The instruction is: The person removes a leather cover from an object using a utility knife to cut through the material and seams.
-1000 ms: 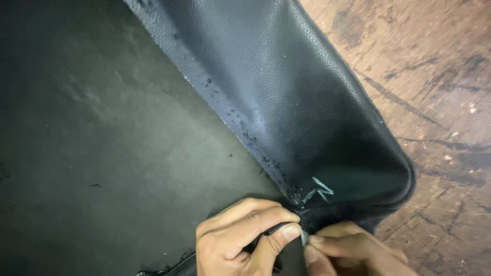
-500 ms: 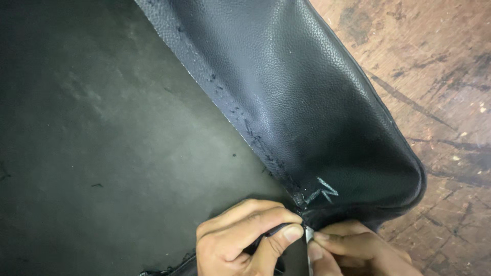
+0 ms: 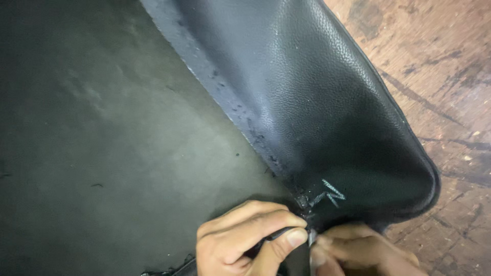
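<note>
Black pebbled leather (image 3: 327, 102) lies folded over a flat dark sheet (image 3: 102, 143) on the worn wooden surface (image 3: 450, 76), its raw edge running diagonally from upper left down to the hands. Left hand (image 3: 245, 243) pinches a small tool at the fold's lower corner, beside a light chalk mark (image 3: 330, 194). Right hand (image 3: 358, 253) presses just beside it, fingers closed on the leather's edge.

Worn wooden table (image 3: 450, 71), brown, scratched and dark-stained. Upon it a dark matte sheet (image 3: 102, 133) is spread, with a folded piece of black grained leather (image 3: 327, 102) laid partly over it.
</note>
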